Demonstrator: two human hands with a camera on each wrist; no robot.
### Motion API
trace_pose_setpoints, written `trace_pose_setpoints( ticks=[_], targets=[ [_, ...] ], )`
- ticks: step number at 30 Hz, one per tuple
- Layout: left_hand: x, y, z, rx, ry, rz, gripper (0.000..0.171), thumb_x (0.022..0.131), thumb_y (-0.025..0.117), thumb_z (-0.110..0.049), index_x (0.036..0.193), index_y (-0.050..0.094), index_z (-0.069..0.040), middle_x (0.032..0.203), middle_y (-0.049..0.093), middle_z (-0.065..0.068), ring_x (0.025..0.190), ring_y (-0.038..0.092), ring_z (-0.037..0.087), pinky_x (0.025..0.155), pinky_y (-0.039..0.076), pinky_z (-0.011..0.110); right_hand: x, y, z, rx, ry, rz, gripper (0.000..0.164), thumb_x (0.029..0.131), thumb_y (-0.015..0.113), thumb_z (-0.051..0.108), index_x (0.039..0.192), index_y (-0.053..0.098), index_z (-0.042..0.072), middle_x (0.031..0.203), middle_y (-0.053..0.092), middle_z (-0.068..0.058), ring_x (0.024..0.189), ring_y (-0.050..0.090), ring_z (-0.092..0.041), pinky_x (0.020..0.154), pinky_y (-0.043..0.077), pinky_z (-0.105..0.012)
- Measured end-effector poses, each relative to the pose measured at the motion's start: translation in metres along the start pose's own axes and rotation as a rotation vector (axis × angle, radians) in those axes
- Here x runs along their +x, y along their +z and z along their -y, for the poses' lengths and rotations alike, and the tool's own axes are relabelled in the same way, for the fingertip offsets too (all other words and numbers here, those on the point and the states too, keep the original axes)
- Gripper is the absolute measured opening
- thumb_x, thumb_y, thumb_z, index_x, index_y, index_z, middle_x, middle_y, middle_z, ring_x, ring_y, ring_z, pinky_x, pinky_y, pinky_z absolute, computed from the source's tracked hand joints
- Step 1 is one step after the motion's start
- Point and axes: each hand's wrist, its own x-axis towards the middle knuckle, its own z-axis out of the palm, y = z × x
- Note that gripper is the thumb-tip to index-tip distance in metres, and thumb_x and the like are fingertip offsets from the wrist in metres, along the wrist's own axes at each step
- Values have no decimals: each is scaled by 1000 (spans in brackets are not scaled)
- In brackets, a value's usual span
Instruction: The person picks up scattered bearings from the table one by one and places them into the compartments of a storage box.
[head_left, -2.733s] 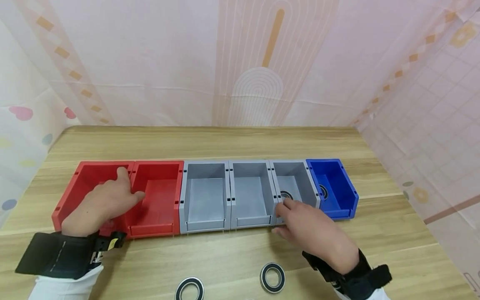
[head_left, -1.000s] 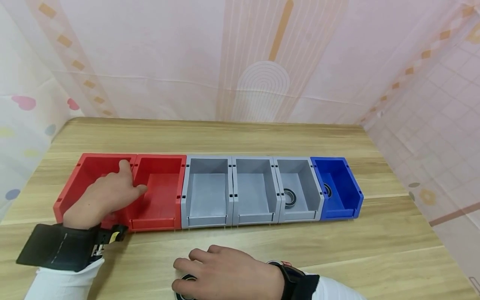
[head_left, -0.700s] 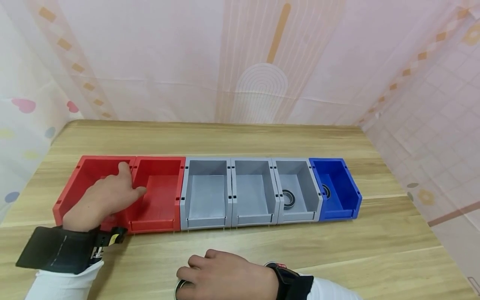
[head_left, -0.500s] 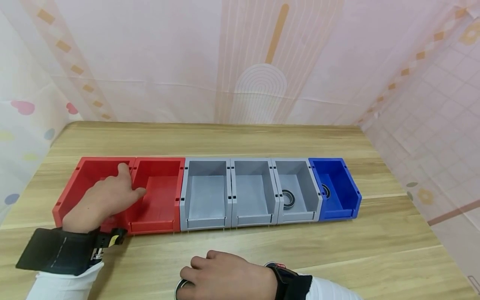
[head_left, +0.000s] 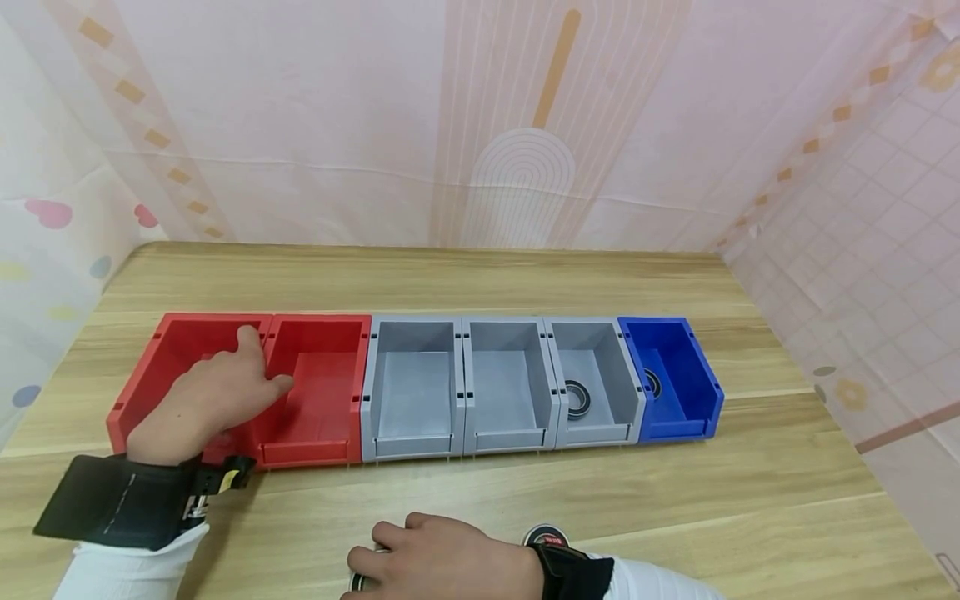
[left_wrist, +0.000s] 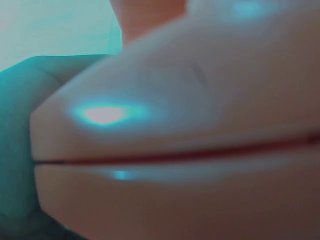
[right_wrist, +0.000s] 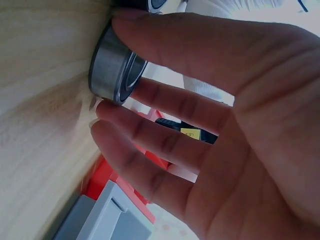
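Note:
My left hand (head_left: 217,396) is at the adjoining walls of the two red bins, its thumb over the right red bin (head_left: 318,454) and its other fingers over the left red bin (head_left: 142,375). In the left wrist view, its fingers (left_wrist: 20,145) wrap the ends of the two walls, which show a thin red gap between them. At the front of the table my right hand (head_left: 457,562) holds a ball bearing (right_wrist: 107,65) between thumb and fingertips, close over the wood. The hand covers most of that bearing in the head view.
Another bearing (head_left: 543,531) lies on the table beside my right wrist, partly covered. Grey bins (head_left: 412,446) continue the row; the rightmost grey one has a bearing (head_left: 577,400) inside. A blue bin (head_left: 678,429) ends the row, with a bearing (head_left: 652,383) against its left wall.
My right hand has left the rightmost grey bin, where a bearing lies, and moved left and forward to another bearing at the table's front. My left hand has kept its place.

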Motion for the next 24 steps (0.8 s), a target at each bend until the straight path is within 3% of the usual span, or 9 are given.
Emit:
trace_pose_setpoints(
  ticks=[11,20,24],
  targets=[
    [0,1,0,-7,-6,-2,71,81,70,-27,116,23,12,66,53,10,53,54,23,47,49,31,-1,1,1,-83,-4,-52,33,95,49,46,124,55,30,107,52,13,93,45,0,75,37,-11],
    [0,1,0,-7,-11,3,71,81,71,-27,116,22,12,67,53,11,53,54,23,47,49,31,-8,-11,-4,-49,51,-37,36,96,47,47,126,55,28,104,53,14,92,47,2,82,38,-12],
    [0,0,0,-10,-12,5,72,81,71,-27,116,22,12,68,54,11,54,54,23,47,50,31,-16,-18,-10,-89,81,-96,34,97,50,41,127,55,26,105,54,10,93,49,-2,81,40,-13]
  ],
)
